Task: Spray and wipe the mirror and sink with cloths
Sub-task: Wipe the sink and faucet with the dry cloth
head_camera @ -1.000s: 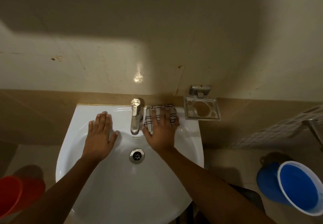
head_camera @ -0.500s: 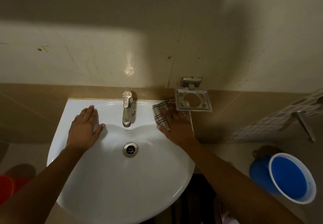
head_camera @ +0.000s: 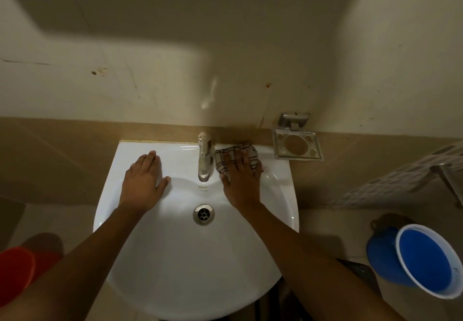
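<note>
Pressing the checked cloth point(head_camera: 235, 156) flat under my right hand point(head_camera: 241, 183), I have swept it back from the ledge's far corner to just right of the tap point(head_camera: 205, 156), so the sink's point(head_camera: 175, 270) back ledge is getting a second pass. My left hand point(head_camera: 142, 183) lies flat and empty left of the tap, bracing. The bunched cloth's long axis runs along the ledge, away from the tap.
</note>
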Motion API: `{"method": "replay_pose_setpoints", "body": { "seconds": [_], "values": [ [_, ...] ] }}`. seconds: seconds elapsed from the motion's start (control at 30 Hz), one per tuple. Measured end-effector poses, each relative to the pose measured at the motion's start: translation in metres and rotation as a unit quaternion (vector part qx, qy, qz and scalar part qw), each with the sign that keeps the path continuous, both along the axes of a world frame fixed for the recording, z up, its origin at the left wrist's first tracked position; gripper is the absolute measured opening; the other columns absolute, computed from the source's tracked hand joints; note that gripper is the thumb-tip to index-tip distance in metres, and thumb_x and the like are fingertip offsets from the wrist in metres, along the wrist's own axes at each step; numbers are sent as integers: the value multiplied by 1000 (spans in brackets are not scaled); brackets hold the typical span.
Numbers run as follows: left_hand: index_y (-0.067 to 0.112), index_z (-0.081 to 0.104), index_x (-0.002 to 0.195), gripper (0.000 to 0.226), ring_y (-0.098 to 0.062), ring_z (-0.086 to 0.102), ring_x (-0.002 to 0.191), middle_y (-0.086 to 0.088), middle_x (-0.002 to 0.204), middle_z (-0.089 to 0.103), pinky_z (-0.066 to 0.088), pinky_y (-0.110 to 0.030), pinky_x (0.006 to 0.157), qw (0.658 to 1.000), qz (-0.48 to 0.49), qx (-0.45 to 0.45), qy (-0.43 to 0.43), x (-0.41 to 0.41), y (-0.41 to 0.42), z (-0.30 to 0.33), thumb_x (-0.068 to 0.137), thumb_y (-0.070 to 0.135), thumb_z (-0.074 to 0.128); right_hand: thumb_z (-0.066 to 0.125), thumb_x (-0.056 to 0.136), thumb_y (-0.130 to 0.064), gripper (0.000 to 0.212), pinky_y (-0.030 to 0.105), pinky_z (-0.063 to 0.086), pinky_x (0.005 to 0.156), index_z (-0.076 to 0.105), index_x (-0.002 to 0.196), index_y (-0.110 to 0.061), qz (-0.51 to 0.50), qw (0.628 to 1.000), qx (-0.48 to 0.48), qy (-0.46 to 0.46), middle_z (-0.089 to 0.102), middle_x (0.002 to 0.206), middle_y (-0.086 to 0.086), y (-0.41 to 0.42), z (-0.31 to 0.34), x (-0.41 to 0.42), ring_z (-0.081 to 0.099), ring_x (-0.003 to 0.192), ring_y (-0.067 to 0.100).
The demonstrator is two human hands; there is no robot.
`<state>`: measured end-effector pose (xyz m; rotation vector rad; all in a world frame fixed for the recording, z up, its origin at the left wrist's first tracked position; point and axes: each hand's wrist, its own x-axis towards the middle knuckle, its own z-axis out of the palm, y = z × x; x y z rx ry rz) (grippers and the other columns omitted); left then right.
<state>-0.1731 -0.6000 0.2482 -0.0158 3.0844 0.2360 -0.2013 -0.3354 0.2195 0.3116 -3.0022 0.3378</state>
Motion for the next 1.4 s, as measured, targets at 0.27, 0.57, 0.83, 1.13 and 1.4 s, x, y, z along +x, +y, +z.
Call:
{"method": "replay_pose_setpoints", "body": {
  "seconds": [0.27,0.57,0.83,1.13,1.4],
  "values": [
    [-1,49,136,62,-38,48,128,-20,143,48,45,-51,98,998,-63,18,0,-5,-24,9,86,31,68,45,92,-34,53,60,34,106,44,143,-19,-24,998,-19,46,48,147,5,-20,-1,16,37,141,26],
    [-6,54,125,61,-40,51,119,-24,129,55,46,-48,99,997,-57,47,8,-4,-81,11,79,30,76,64,84,-21,58,59,32,110,46,140,-17,44,995,-74,53,48,146,7,-117,-2,62,36,141,27],
    [-4,48,138,73,-37,47,129,-21,141,50,38,-46,110,996,-75,44,1,-5,-103,7,85,41,69,63,86,-23,51,56,27,115,51,134,-12,67,997,-27,19,53,139,11,-168,15,13,43,135,32],
    [0,41,144,72,-33,41,135,-16,149,42,33,-43,113,993,-99,71,-10,-6,-113,9,89,42,63,30,99,-51,65,45,-3,119,33,148,-8,-97,995,-28,-17,30,156,15,-179,15,11,17,148,28],
    [3,49,137,64,-29,52,122,-15,136,53,39,-36,104,983,-69,171,16,7,-138,1,90,46,48,15,99,-50,61,61,-5,116,22,153,-22,-12,998,-53,-39,19,161,4,-250,9,26,1,151,21]
  ]
}}
